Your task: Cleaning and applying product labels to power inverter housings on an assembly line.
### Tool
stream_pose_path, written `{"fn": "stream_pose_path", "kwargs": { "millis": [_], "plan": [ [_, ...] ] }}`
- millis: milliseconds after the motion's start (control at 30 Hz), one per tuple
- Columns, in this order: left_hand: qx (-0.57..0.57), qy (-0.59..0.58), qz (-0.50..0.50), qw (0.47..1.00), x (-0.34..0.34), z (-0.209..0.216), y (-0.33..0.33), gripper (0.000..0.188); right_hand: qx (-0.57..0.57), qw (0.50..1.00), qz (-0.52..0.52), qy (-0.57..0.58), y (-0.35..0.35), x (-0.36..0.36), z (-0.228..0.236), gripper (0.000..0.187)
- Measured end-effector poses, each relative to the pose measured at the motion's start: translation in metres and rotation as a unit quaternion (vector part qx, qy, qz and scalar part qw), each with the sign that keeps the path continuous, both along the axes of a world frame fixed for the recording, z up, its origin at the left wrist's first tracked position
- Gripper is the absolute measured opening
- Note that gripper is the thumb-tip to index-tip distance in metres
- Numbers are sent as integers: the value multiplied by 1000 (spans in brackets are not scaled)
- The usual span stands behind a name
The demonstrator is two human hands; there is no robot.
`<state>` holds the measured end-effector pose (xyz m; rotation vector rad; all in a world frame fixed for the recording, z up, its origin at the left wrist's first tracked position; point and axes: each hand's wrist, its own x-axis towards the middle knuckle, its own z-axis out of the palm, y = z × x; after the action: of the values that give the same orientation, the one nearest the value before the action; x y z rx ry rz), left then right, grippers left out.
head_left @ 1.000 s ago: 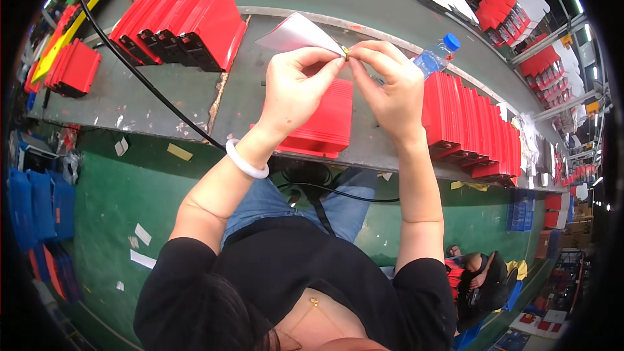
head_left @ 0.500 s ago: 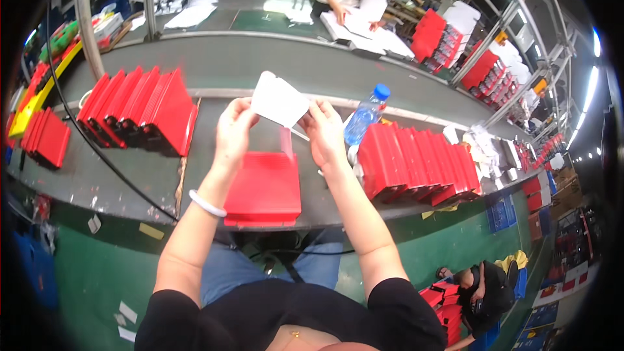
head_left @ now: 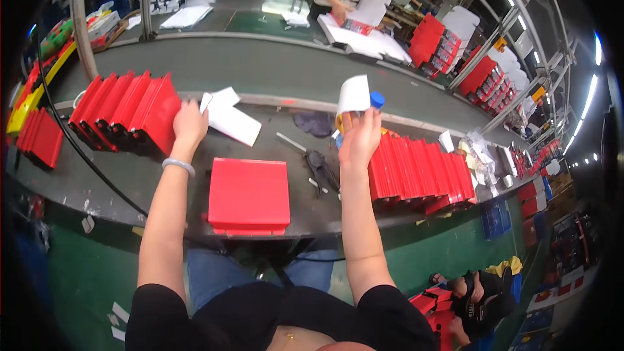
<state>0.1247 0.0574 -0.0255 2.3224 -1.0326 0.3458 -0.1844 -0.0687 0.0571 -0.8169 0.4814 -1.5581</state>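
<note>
My left hand [head_left: 190,125] is closed beside the left row of red cases [head_left: 130,110], with a small white piece [head_left: 206,101] at its fingertips. Next to it, white sheets [head_left: 235,123] lie on the bench. Raised in front of a bottle, my right hand [head_left: 361,135] grips a curved white sheet [head_left: 354,94]; only the blue cap [head_left: 377,99] of the bottle shows clearly. Between my forearms, a single red case [head_left: 249,195] lies flat near the bench's front edge.
A dark hand tool [head_left: 321,170] lies right of the flat case, and a dark cloth [head_left: 313,123] behind it. More red cases [head_left: 422,170] stand at right. A black cable [head_left: 84,136] crosses at left. Across the belt [head_left: 260,58], a person handles a white box.
My hands have parted: the left moved left to the cases and loose sheets, the right moved right with a white sheet. The flat red case is now uncovered and slightly further left.
</note>
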Motion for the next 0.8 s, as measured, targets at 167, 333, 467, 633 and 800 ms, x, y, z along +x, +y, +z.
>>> {"fn": "stream_pose_path", "kwargs": {
  "millis": [167, 333, 467, 633, 800],
  "plan": [
    [-243, 203, -271, 909, -88, 90, 7, 27, -160, 979, -80, 98, 28, 23, -5, 11],
    [-218, 501, -398, 737, -144, 130, 22, 35, -409, 856, -143, 280, 82, 51, -4, 12],
    [-294, 526, -388, 697, -125, 113, 38, 20, -513, 767, -141, 358, 104, 37, 0, 19],
    [-322, 535, -426, 655, -118, 120, 78, 20, -247, 930, -78, 261, 95, 21, -28, 47],
    [-285, 575, -388, 662, -115, 126, 107, 19, -97, 972, 178, 118, 105, 2, -42, 19]
  ]
}}
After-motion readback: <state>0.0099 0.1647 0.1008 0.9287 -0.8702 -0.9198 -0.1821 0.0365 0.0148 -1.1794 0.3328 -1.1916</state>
